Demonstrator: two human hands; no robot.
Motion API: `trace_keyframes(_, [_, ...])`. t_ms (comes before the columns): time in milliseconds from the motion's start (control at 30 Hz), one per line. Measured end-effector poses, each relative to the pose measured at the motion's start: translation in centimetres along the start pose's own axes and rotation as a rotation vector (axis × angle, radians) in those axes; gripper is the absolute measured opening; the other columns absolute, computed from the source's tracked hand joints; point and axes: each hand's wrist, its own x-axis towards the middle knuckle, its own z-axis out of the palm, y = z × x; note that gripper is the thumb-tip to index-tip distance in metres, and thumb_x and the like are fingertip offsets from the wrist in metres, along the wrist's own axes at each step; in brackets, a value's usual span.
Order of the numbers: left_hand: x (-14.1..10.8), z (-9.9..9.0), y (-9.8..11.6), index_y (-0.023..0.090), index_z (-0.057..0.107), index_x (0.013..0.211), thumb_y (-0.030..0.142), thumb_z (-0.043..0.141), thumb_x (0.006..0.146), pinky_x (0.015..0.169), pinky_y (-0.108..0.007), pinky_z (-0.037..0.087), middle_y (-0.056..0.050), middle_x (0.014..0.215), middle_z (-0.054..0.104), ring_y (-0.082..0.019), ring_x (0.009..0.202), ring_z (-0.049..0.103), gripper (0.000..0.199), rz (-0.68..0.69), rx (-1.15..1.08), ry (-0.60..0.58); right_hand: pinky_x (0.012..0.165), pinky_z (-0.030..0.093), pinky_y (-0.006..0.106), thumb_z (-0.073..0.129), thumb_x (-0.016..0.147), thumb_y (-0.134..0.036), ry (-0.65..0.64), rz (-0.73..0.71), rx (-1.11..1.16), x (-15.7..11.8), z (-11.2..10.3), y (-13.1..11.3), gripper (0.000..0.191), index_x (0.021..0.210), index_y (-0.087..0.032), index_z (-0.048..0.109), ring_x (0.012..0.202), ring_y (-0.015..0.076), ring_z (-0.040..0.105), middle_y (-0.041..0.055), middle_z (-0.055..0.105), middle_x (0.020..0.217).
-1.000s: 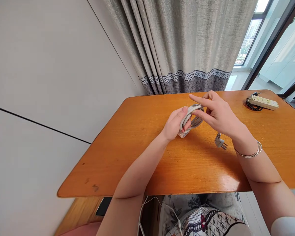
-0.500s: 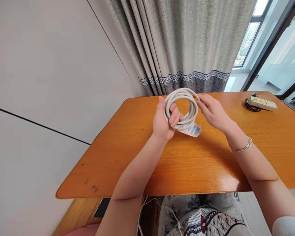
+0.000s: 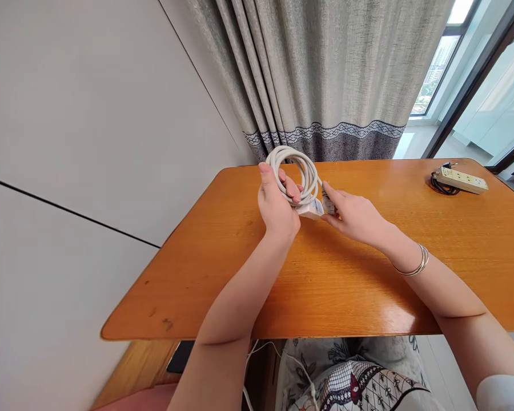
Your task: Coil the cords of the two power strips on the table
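Leftward and slightly up since half a second ago has gone the round coil of thick light-grey cable (image 3: 309,174), and the right hand (image 3: 357,217) has followed it, its fingertips lower against the loop than before. The left hand (image 3: 278,200) grips the coil's lower left: the thumb stands upright on the outer side, and the other fingers pass into the ring and curl around the strands. Below the coil's lower right, beside those fingers, sits a white plastic block with bluish markings (image 3: 310,210). Narrowly parted, the right thumb and fingers hold a small grey plug (image 3: 328,201) between them, just beside the block's right end; whether plug and block touch, I cannot tell. All of it is held above the glossy orange-brown wooden table (image 3: 188,274).
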Motion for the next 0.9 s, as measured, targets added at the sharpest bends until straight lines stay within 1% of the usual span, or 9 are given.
trace_keyframes(133, [-0.4,-0.1,-0.3,0.024,0.043,0.061,0.081,0.047,0.086,0.058,-0.029,0.048,0.008,0.039,0.034,-0.01,0.036,0.035,0.063,0.112,0.0,-0.029,0.079,0.054,0.034,0.058,0.096,-0.036,0.028,-0.099,0.564,-0.1,0.9,-0.3,0.068,0.156,-0.015,0.032,0.082,0.0181,0.068,0.0098,0.072,0.112])
trace_keyframes(267, [-1.1,-0.6,-0.5,0.023,0.046,0.061,0.079,0.055,0.084,0.059,-0.031,0.048,0.008,0.041,0.034,-0.009,0.036,0.037,0.061,0.31,-0.014,-0.137,0.071,0.056,0.028,0.047,0.102,-0.038,0.062,0.01,1.073,0.5,1.8,-0.3,0.042,0.137,-0.015,0.047,0.072,0.012,0.069,0.0058,0.071,0.1])
trace_keyframes(367, [-1.5,-0.9,-0.5,0.024,0.048,0.062,0.077,0.059,0.084,0.061,-0.032,0.049,0.009,0.042,0.034,-0.01,0.036,0.037,0.058,0.365,0.002,-0.148,0.064,0.054,0.025,0.054,0.099,-0.04,0.111,0.019,1.181,1.0,2.4,-0.2,0.03,0.118,-0.017,0.052,0.062,0.0096,0.067,-0.0009,0.068,0.083])
trace_keyframes(467, [-1.8,-0.9,-0.1,0.024,0.048,0.061,0.078,0.06,0.082,0.059,-0.033,0.047,0.009,0.041,0.034,-0.009,0.034,0.034,0.059,0.372,-0.009,-0.16,0.057,0.051,0.024,0.062,0.094,-0.046,0.162,-0.02,1.256,1.1,2.7,0.0,0.031,0.104,-0.02,0.049,0.055,0.0093,0.062,-0.0057,0.063,0.071])
trace_keyframes(567, [-2.1,-0.6,0.8,0.024,0.043,0.06,0.08,0.063,0.077,0.055,-0.033,0.045,0.01,0.038,0.032,-0.009,0.032,0.031,0.062,0.362,-0.058,-0.187,0.053,0.05,0.023,0.067,0.091,-0.05,0.141,-0.006,1.384,1.1,2.7,-0.1,0.035,0.092,-0.021,0.048,0.051,0.0089,0.057,-0.0066,0.061,0.065])
trace_keyframes(633, [-2.2,-0.5,1.5,0.024,0.038,0.057,0.084,0.065,0.071,0.052,-0.034,0.042,0.01,0.035,0.028,-0.009,0.029,0.028,0.067,0.346,-0.091,-0.168,0.054,0.051,0.021,0.069,0.09,-0.049,0.064,0.045,1.503,1.0,2.5,-0.5,0.035,0.084,-0.02,0.051,0.054,0.0082,0.058,-0.0041,0.063,0.067])
trace_keyframes(733, [-2.2,-0.4,2.6,0.024,0.032,0.054,0.092,0.061,0.065,0.05,-0.035,0.039,0.009,0.033,0.022,-0.009,0.028,0.025,0.074,0.311,-0.106,-0.148,0.055,0.051,0.016,0.057,0.098,-0.051,-0.216,0.227,1.682,0.8,2.2,-1.4,0.035,0.086,-0.017,0.059,0.059,0.0077,0.063,0.0014,0.07,0.076])
trace_keyframes(833, [-1.8,-0.4,3.4,0.024,0.028,0.053,0.096,0.041,0.073,0.05,-0.035,0.038,0.007,0.033,0.016,-0.009,0.028,0.023,0.076,0.206,-0.131,-0.13,0.058,0.054,0.017,0.038,0.104,-0.058,-0.509,0.37,1.788,0.5,2.0,-2.1,0.05,0.096,-0.016,0.065,0.064,0.0094,0.067,0.006,0.074,0.083])
trace_keyframes(900, [-1.3,-0.3,3.7,0.023,0.025,0.052,0.093,0.03,0.079,0.048,-0.033,0.036,0.007,0.034,0.013,-0.008,0.028,0.019,0.076,0.107,-0.189,-0.11,0.065,0.057,0.018,0.037,0.104,-0.059,-0.537,0.344,1.845,0.5,2.1,-2.3,0.052,0.1,-0.017,0.067,0.075,0.0109,0.071,0.0072,0.076,0.091])
